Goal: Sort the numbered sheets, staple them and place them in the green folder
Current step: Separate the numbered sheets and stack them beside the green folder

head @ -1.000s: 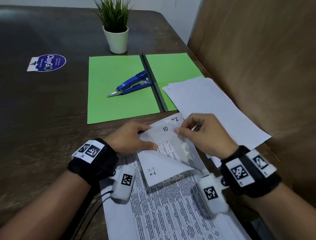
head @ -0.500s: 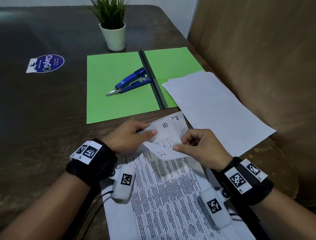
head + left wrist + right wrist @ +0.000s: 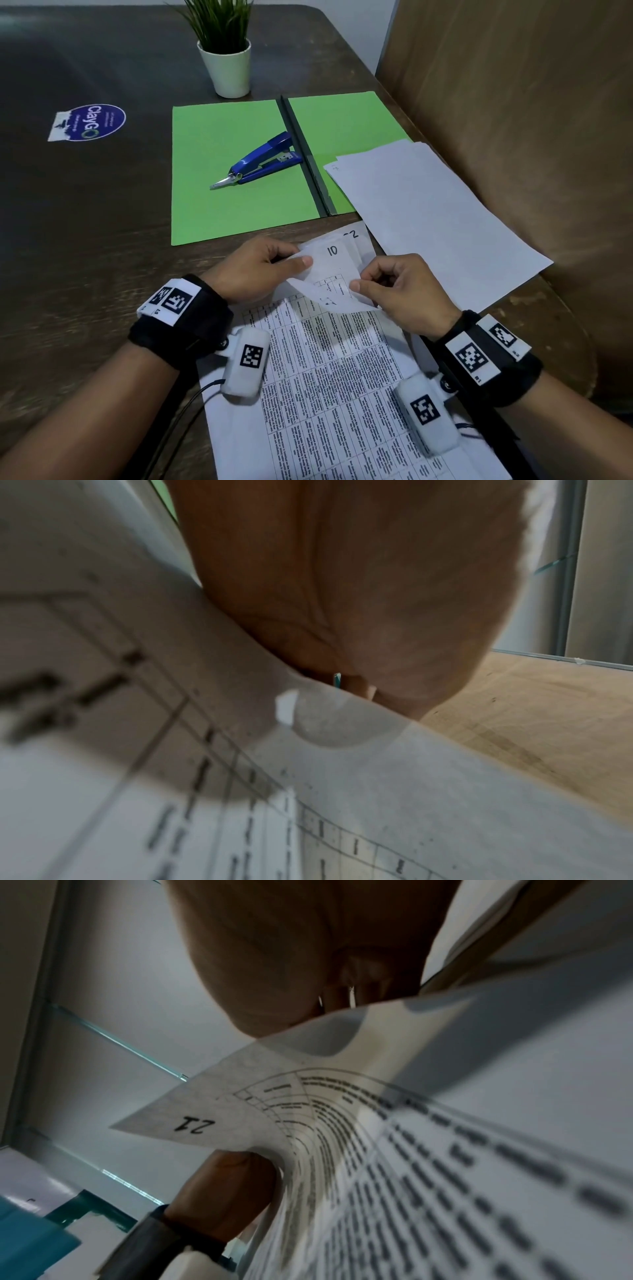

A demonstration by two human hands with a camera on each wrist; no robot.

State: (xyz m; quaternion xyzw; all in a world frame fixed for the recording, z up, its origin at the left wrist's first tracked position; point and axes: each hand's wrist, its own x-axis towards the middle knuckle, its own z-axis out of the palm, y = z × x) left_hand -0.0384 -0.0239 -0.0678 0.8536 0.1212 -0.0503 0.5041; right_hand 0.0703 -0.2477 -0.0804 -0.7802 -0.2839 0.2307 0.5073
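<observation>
Left wrist view: left hand (image 3: pixel 342 588) blurred, fingertips hidden behind curled sheet (image 3: pixel 377 791). Plant (image 3: pixel 219 20) tips cut off by head view's top edge. Printed table text illegible.

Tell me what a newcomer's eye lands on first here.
The bright green folder lies open in the middle of the dark table, with a blue stapler on its left half. Nearer the camera, the left hand and right hand pinch curled corners of the numbered sheets; one corner reads 10, another 21.
</observation>
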